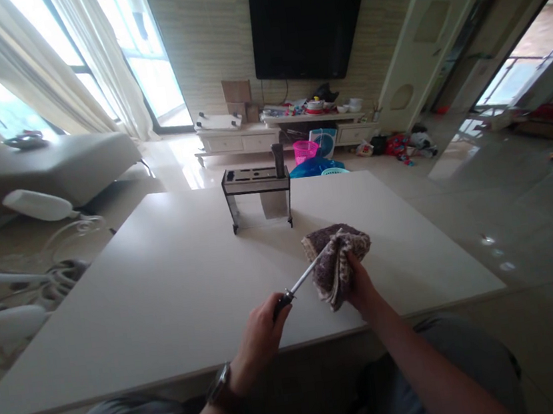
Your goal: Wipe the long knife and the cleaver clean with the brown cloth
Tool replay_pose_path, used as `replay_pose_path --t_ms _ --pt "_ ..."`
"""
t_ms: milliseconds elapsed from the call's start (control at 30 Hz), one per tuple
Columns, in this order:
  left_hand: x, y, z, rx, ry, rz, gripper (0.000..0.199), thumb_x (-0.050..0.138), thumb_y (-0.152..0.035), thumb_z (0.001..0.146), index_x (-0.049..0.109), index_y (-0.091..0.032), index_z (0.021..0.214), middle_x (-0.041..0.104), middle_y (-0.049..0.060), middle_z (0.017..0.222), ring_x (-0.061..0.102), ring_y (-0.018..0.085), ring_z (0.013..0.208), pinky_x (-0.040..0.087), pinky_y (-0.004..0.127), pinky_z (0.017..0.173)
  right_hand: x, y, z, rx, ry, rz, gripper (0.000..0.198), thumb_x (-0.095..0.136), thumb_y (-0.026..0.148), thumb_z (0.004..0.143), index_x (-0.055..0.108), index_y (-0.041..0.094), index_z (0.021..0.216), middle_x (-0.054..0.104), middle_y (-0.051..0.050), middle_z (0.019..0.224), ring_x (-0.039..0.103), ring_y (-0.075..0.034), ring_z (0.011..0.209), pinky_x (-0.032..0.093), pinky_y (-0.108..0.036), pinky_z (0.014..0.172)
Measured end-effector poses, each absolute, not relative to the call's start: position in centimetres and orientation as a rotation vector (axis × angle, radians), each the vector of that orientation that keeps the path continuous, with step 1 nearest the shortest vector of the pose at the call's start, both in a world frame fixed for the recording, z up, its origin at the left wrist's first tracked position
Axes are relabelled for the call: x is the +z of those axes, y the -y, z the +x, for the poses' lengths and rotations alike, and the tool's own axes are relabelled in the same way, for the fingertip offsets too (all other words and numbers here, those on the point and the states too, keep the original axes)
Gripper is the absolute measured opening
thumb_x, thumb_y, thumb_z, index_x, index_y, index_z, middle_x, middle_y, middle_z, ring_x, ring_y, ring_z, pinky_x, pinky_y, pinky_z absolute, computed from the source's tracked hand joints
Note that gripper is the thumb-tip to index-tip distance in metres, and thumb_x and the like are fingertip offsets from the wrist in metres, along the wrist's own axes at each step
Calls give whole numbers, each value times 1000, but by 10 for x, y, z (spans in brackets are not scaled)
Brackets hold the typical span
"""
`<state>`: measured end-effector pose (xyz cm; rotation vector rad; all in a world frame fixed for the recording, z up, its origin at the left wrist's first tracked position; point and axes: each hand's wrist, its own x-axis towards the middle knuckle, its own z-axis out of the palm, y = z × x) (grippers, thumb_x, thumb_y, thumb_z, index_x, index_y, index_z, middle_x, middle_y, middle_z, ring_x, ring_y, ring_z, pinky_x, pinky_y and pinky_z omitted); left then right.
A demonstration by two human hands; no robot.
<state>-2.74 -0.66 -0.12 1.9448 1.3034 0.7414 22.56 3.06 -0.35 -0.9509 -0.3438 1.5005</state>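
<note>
My left hand (263,324) is closed around the black handle of a honing steel (305,274), whose thin rod points up and to the right. My right hand (360,284) grips a folded brown patterned cloth (332,270) near the table's front edge. The rod's far end lies against the cloth's upper folds. Beyond both hands, a knife block (253,184) with clear sides stands upright on the white table (189,278). A cleaver (276,201) sits in its right side, handle up. Part of my right fingers is hidden by the cloth.
White chairs (37,204) stand along the table's left side. Behind the table are a pink basket (304,151) and a blue plastic item (314,166) on the floor. A low cabinet (233,144) with clutter runs below a wall-mounted television (307,25).
</note>
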Motion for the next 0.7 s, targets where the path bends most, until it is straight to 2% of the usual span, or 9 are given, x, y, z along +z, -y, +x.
replay_pose_path --t_ms 167,267,400,533,700 --pt "-9 9 -19 821 -1271 1904 19 50 -34 99 62 -21 105 73 5 84 63 19 72 44 28 67 -24 -11 175 1696 507 -816 45 90 27 61 72 18 101 80 -8 87 77 -30 87 62 -43 85" --pt "-12 14 -16 853 -1218 1895 20 48 -28 98 61 -20 110 74 6 89 65 19 75 47 28 69 -23 -6 157 1652 506 -802 49 92 19 52 72 18 96 80 -6 83 77 -29 81 63 -42 78" --pt "-19 17 -15 830 -1194 1925 22 48 -24 97 61 -20 114 75 8 97 67 20 79 49 29 72 -18 -4 155 1584 441 -873 48 92 16 48 71 18 92 80 -5 81 76 -28 73 63 -41 74" --pt "-20 15 -13 784 -1180 1955 27 47 -25 98 59 -21 123 75 10 105 69 22 87 49 30 76 -16 -6 159 1487 365 -899 45 89 15 49 71 18 90 81 -5 88 77 -28 78 63 -42 77" --pt "-10 10 -14 696 -1223 1997 20 47 -35 102 61 -22 107 74 7 91 66 20 79 45 29 70 -9 -20 176 1416 276 -897 42 89 18 51 70 18 89 81 -5 83 76 -27 72 64 -41 72"
